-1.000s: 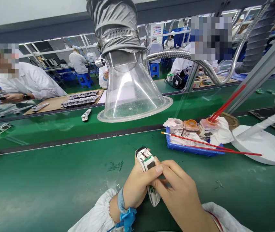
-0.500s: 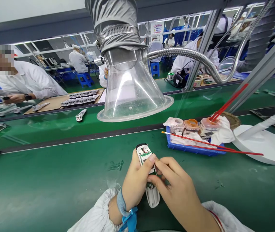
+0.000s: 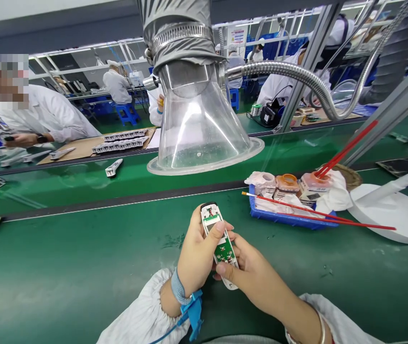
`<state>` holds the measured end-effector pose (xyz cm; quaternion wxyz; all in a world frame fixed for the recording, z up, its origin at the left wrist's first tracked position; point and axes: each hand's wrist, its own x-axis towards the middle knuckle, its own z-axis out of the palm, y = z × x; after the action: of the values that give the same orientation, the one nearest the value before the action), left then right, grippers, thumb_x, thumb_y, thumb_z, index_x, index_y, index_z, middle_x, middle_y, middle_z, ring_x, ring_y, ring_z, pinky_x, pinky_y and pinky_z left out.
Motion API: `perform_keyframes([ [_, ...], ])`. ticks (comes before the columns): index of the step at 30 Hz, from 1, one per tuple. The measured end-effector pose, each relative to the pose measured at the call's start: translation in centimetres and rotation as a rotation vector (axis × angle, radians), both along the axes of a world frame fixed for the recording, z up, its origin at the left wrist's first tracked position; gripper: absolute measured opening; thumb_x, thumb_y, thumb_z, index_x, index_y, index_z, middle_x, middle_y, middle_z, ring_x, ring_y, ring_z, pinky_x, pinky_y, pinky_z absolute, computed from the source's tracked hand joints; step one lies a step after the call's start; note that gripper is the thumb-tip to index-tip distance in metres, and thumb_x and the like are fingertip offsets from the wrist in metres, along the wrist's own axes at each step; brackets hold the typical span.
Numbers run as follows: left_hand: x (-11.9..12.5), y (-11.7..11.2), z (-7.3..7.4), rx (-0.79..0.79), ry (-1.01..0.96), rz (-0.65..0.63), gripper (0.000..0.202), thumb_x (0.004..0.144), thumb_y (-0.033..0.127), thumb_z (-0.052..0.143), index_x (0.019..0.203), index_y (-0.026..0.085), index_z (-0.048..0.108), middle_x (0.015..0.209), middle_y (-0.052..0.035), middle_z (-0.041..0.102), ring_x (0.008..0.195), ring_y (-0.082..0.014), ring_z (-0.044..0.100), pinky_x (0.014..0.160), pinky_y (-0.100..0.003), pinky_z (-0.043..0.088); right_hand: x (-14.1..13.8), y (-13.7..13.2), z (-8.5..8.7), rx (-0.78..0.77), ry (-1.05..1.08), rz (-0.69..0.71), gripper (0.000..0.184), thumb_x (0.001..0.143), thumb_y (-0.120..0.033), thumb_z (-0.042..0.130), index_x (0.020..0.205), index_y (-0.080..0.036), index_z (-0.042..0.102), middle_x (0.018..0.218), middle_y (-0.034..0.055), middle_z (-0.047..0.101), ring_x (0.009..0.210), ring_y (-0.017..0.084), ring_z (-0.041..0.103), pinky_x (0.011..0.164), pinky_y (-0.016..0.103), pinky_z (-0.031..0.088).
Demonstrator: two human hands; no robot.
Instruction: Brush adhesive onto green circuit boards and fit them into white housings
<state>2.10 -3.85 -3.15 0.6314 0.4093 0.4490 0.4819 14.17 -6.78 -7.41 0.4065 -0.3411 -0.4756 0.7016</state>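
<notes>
Between my hands is an open white handheld device (image 3: 225,249) with a long body, a black top end and a green circuit board inside. My left hand (image 3: 197,255) wraps its left side, the thumb pressed across the middle of the board. A blue wrist strap (image 3: 185,296) circles my left wrist. My right hand (image 3: 252,272) grips the lower right side, its thumb over the bottom end and its fingers partly hidden behind the body. The device tilts, with its board facing up towards me.
Above the green bench (image 3: 82,267) hangs a clear fume hood (image 3: 200,129). At the right stand a blue tray (image 3: 290,220) with bottles and red brushes (image 3: 318,216), and a white lamp base (image 3: 390,220). Similar housings (image 3: 114,167) lie beyond; a co-worker (image 3: 56,110) sits at left.
My right hand has gone from pinching at the middle to holding the lower end. More of the green board now shows in the lower half, where the bare white end was visible before.
</notes>
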Motion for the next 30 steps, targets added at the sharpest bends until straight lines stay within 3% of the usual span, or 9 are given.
perform_keyframes([
  [4, -0.1, -0.4, 0.1, 0.008, 0.061, -0.022, 0.046, 0.08, 0.038, 0.06, 0.117, 0.023, 0.037, 0.086, -0.0042, 0.064, 0.063, -0.0137, 0.06, 0.049, -0.022, 0.047, 0.1, 0.6, 0.1, -0.012, 0.044, 0.029, 0.039, 0.083, -0.041, 0.059, 0.113, -0.019, 0.046, 0.087, 0.0034, 0.062, 0.078, 0.016, 0.062, 0.074, 0.032, 0.052],
  [8, -0.1, -0.2, 0.0, 0.031, 0.019, 0.009, 0.048, 0.077, 0.036, 0.064, 0.116, 0.021, 0.04, 0.083, -0.0049, 0.066, 0.074, -0.0169, 0.062, 0.061, -0.026, 0.051, 1.3, 0.8, 0.9, 0.065, -0.056, 0.132, 0.027, 0.086, -0.033, 0.055, 0.11, -0.019, 0.052, 0.094, 0.0043, 0.063, 0.087, 0.017, 0.062, 0.084, 0.035, 0.05],
  [11, -0.1, 0.3, -0.2, 0.036, 0.008, 0.051, 0.045, 0.077, 0.035, 0.064, 0.113, 0.02, 0.042, 0.082, -0.0044, 0.066, 0.073, -0.0163, 0.063, 0.064, -0.028, 0.051, 2.2, 0.6, 1.1, 0.318, -0.384, -0.103, 0.024, 0.082, -0.024, 0.06, 0.105, -0.022, 0.055, 0.094, 0.0028, 0.062, 0.086, 0.016, 0.061, 0.081, 0.033, 0.051],
  [14, -0.1, 0.6, -0.4, 0.036, 0.019, 0.073, 0.042, 0.078, 0.036, 0.063, 0.11, 0.02, 0.042, 0.083, -0.0042, 0.065, 0.074, -0.0172, 0.064, 0.062, -0.027, 0.051, 2.5, 0.2, 0.9, 0.739, -0.693, -0.353, 0.015, 0.081, -0.019, 0.06, 0.095, -0.021, 0.056, 0.089, 0.0032, 0.059, 0.081, 0.016, 0.056, 0.07, 0.029, 0.049],
  [16, 0.0, 0.7, -0.5, 0.041, 0.021, 0.075, 0.038, 0.079, 0.036, 0.062, 0.107, 0.02, 0.042, 0.083, -0.0035, 0.063, 0.074, -0.017, 0.064, 0.062, -0.027, 0.051, 2.3, 0.1, 0.9, 0.955, -0.799, -0.34, 0.008, 0.085, -0.014, 0.053, 0.088, -0.02, 0.058, 0.085, 0.0032, 0.056, 0.077, 0.015, 0.052, 0.065, 0.027, 0.045],
  [18, 0.0, 0.6, -0.5, 0.05, 0.022, 0.066, 0.035, 0.08, 0.036, 0.06, 0.106, 0.021, 0.042, 0.084, -0.0023, 0.062, 0.075, -0.0159, 0.063, 0.064, -0.027, 0.05, 2.1, 0.1, 0.9, 1.049, -0.853, -0.281, 0.018, 0.087, -0.009, 0.046, 0.082, -0.02, 0.059, 0.082, 0.0029, 0.054, 0.072, 0.014, 0.047, 0.062, 0.027, 0.041],
  [26, 0.4, 0.0, -0.5, 0.046, -0.004, 0.068, 0.027, 0.083, 0.037, 0.055, 0.102, 0.021, 0.044, 0.078, -0.0006, 0.06, 0.071, -0.0131, 0.058, 0.065, -0.026, 0.047, 1.3, 0.3, 0.2, 1.095, -0.86, -0.249, 0.026, 0.086, 0.0, 0.036, 0.078, -0.016, 0.055, 0.077, 0.0034, 0.053, 0.068, 0.015, 0.039, 0.061, 0.028, 0.036],
  [30, 0.4, -0.1, -0.4, 0.058, 0.0, 0.085, 0.03, 0.081, 0.036, 0.058, 0.104, 0.021, 0.045, 0.077, -0.0013, 0.061, 0.07, -0.0137, 0.058, 0.066, -0.026, 0.046, 1.1, 0.4, 0.5, 0.968, -0.805, -0.277, 0.021, 0.084, -0.001, 0.041, 0.076, -0.018, 0.051, 0.075, 0.0011, 0.053, 0.071, 0.015, 0.044, 0.063, 0.027, 0.039],
])
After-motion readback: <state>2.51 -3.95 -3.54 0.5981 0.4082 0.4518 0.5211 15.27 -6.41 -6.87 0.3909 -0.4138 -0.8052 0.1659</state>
